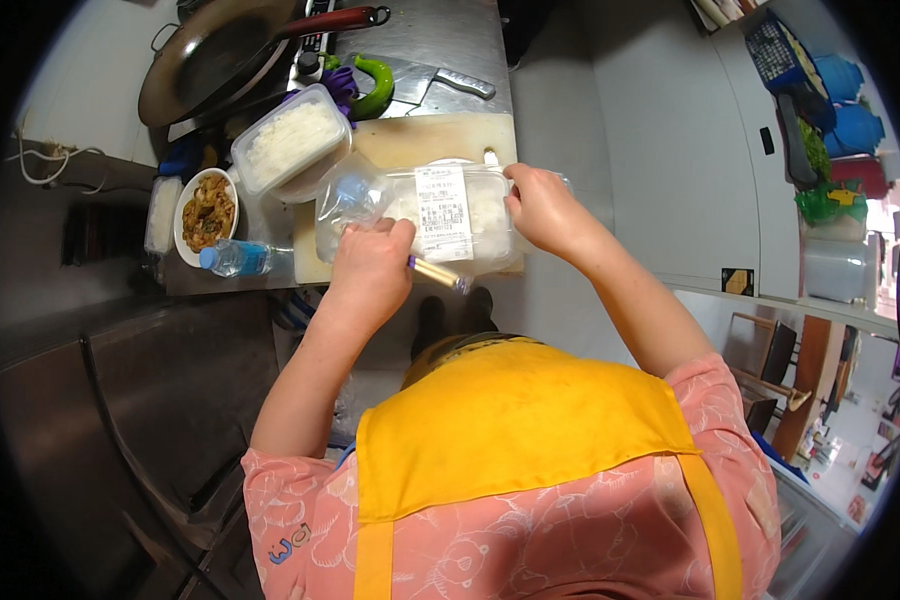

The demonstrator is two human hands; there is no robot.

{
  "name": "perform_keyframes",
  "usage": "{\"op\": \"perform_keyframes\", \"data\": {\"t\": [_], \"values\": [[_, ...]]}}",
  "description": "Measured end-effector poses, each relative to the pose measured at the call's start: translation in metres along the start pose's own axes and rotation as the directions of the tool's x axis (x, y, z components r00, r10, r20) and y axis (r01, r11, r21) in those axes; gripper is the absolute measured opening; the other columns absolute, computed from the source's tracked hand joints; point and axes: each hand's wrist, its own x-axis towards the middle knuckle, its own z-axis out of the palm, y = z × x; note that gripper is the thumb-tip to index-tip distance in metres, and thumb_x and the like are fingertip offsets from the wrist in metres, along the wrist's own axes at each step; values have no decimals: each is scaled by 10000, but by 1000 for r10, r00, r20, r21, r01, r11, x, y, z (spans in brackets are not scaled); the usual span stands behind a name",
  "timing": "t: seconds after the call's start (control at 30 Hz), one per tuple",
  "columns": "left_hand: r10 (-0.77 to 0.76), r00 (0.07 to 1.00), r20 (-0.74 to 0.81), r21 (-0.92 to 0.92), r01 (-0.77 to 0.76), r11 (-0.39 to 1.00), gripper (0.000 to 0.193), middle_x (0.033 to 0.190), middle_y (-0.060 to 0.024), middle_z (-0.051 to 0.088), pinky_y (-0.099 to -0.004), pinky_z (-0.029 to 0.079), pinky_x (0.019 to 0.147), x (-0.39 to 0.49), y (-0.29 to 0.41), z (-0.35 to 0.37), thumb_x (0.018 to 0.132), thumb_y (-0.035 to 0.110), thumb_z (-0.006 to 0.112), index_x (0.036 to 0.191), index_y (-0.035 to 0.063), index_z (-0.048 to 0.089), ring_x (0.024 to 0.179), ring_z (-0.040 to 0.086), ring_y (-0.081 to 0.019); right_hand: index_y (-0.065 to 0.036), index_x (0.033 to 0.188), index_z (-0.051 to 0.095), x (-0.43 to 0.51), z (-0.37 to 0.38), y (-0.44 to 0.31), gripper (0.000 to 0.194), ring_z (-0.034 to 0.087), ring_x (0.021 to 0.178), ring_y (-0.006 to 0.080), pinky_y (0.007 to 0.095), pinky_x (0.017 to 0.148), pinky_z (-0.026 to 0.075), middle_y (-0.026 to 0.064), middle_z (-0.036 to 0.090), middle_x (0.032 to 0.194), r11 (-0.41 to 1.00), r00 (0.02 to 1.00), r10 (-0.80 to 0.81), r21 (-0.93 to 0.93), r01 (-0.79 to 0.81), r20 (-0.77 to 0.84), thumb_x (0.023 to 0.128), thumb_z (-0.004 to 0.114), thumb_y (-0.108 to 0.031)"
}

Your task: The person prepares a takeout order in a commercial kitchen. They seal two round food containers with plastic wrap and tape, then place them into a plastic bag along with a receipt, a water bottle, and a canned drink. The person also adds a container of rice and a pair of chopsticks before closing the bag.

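Observation:
A clear plastic bag (390,169) surrounds a lidded container of white rice (489,214) on the cutting board. A printed paper slip (442,210) with writing lies across the top of this package. My left hand (375,262) is closed at the bag's near left side. From under its fingers sticks a pack of wrapped chopsticks (439,274), pointing right. At the far right corner, my right hand (544,202) pinches the bag's edge between thumb and fingers. Something blue shows through the plastic on the left; what it is cannot be made out.
Left of the package stand a rice tub (292,139), a bowl of cooked food (210,214) and a water bottle (236,259) on its side. Farther back are a wok (217,60), green pepper (375,86) and cleaver (461,82). The white cutting board (435,135) reaches the counter's edge.

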Motion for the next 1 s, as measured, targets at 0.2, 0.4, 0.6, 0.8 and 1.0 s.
{"op": "perform_keyframes", "data": {"t": [0.2, 0.4, 0.6, 0.8, 1.0], "values": [[-412, 911, -20, -313, 386, 868, 244, 806, -229, 665, -467, 503, 711, 24, 8, 3, 813, 170, 653, 954, -27, 628, 799, 640, -413, 13, 893, 588, 14, -2, 13, 171, 620, 706, 148, 305, 629, 518, 71, 621, 741, 904, 948, 214, 319, -284, 237, 811, 697, -90], [-395, 809, 436, -415, 570, 709, 325, 730, -164, 658, -359, 500, 641, 52, 7, 8, 794, 223, 698, 954, -58, 665, 663, 637, -240, -46, 796, 533, 12, -2, 18, 183, 566, 684, 93, 278, 612, 519, 14, 574, 739, 740, 902, 185, 549, -389, 389, 830, 698, -116], [-523, 851, 45, -920, 239, 311, 177, 746, 3, 622, -246, 424, 543, 12, -8, -14, 917, 128, 628, 1032, -5, 647, 618, 526, -55, -54, 812, 532, -2, -12, 7, 186, 553, 698, 83, 269, 625, 528, -7, 553, 743, 687, 942, 108, 661, -301, 318, 869, 671, -163], [-652, 756, -57, -997, -13, 71, 228, 963, -77, 653, -208, 410, 500, -27, -28, -42, 957, 79, 537, 1157, -27, 565, 552, 494, -54, -65, 799, 532, -10, -65, 1, 177, 561, 659, 87, 272, 597, 539, 1, 578, 726, 570, 976, 109, 793, -215, 186, 879, 652, -168], [-780, 609, -145, -894, -419, -161, 177, 976, -98, 650, -188, 369, 439, -71, -18, -88, 995, 168, 498, 1102, 38, 556, 504, 437, -51, -78, 844, 562, 19, -95, -5, 149, 601, 673, 94, 287, 583, 553, 1, 608, 748, 487, 963, 56, 835, -256, 263, 883, 659, -185]]}}
